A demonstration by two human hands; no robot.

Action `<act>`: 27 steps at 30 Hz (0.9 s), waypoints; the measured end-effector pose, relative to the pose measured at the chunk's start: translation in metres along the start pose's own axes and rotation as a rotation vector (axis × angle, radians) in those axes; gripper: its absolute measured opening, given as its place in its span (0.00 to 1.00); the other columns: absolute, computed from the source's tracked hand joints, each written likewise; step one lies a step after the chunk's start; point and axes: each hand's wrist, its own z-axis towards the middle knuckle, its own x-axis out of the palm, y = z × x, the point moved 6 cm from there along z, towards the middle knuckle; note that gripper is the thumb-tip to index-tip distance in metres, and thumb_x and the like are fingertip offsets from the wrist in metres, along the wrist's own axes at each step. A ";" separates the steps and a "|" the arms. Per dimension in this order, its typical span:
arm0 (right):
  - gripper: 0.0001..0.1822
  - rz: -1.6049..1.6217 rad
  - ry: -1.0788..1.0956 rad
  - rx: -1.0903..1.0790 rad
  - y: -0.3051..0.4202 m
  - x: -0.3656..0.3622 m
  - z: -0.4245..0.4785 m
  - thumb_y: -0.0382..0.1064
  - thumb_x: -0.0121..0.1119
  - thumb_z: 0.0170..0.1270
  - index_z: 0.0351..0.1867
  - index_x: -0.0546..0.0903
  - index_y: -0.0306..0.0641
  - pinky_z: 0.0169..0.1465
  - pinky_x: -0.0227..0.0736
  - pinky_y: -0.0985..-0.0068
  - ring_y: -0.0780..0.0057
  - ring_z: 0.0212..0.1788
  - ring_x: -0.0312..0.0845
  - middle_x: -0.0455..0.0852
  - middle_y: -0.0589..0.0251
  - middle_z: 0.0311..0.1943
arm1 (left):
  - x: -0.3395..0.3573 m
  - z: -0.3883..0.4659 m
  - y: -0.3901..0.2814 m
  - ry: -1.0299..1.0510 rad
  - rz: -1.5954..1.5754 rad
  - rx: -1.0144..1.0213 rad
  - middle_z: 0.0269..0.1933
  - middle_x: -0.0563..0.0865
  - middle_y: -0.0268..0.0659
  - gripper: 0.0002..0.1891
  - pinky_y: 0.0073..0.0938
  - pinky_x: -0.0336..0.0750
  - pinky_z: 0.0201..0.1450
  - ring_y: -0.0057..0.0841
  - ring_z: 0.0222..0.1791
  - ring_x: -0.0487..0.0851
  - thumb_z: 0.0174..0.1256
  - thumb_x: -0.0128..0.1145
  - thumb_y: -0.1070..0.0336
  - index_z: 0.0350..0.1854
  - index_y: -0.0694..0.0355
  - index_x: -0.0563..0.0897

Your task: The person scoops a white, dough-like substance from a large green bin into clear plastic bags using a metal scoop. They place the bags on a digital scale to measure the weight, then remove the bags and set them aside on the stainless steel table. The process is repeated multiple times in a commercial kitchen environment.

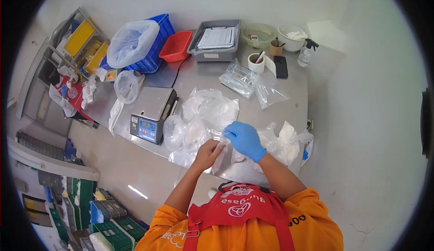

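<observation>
My bare left hand pinches a clear plastic bag near the front edge of the steel table. Just to its right, my right hand, in a blue glove, has its fingertips closed on the upper part of the same bag. Several clear plastic bags lie in a pile behind and left of my hands. More bags with white contents lie to the right, partly behind my right forearm. A digital bench scale stands left of the pile, its pan bare.
Along the back stand a lined blue crate, a red basin, a grey tray of papers, a green basket and a white bowl. A spray bottle and a phone are at right. A co-worker in a red apron is far left.
</observation>
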 end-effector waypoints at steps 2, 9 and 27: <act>0.08 -0.181 0.044 0.033 -0.038 0.000 -0.021 0.41 0.62 0.63 0.33 0.87 0.42 0.41 0.77 0.59 0.52 0.35 0.83 0.86 0.55 0.31 | 0.013 0.002 0.002 -0.040 0.230 -0.007 0.39 0.84 0.39 0.17 0.34 0.77 0.43 0.34 0.37 0.82 0.69 0.62 0.61 0.57 0.58 0.84; 0.06 -0.369 0.114 0.201 -0.102 -0.047 -0.094 0.40 0.60 0.58 0.26 0.85 0.46 0.40 0.75 0.55 0.53 0.35 0.82 0.85 0.56 0.30 | 0.019 0.030 0.061 -0.039 -0.333 -0.263 0.53 0.84 0.43 0.24 0.29 0.79 0.51 0.29 0.46 0.84 0.70 0.61 0.63 0.66 0.63 0.78; 0.15 0.430 -0.191 0.306 -0.049 -0.056 -0.034 0.41 0.59 0.71 0.53 0.86 0.37 0.47 0.77 0.74 0.71 0.39 0.82 0.89 0.60 0.45 | -0.096 0.099 -0.077 0.027 -1.383 -0.134 0.29 0.71 0.23 0.28 0.20 0.67 0.30 0.16 0.26 0.70 0.71 0.56 0.63 0.72 0.63 0.68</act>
